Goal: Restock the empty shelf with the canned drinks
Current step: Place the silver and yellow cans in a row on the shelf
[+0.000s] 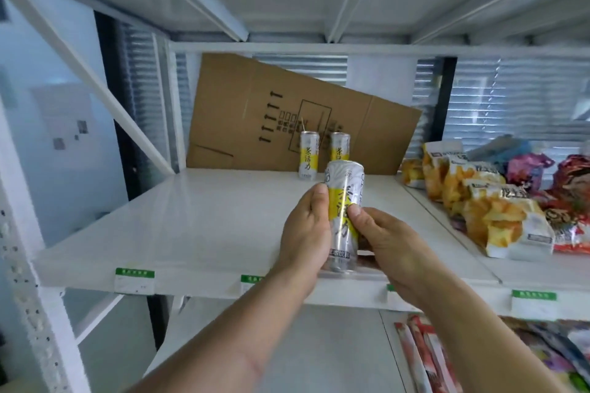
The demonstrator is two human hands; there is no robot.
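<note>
Both hands grip one can [343,210]: left hand [306,226], right hand [388,239] wrap mid-body. Likely full, weighty; rigid, smooth, maybe slippery. Hold mid-barrel, upright.

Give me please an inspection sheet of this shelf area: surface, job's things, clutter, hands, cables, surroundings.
Surface: white shelf, mostly bare; green price tags on its front edge.
Job's things: two cans upright at the back, side by side; third can held above the shelf front.
Clutter: flattened cardboard leaning at the back, behind the two cans.
Hands: left hand and right hand both grip the third can.
Cables: nothing seen.
Surroundings: snack bags on the shelf to the right; packets on the lower shelf; window blinds behind.
</note>
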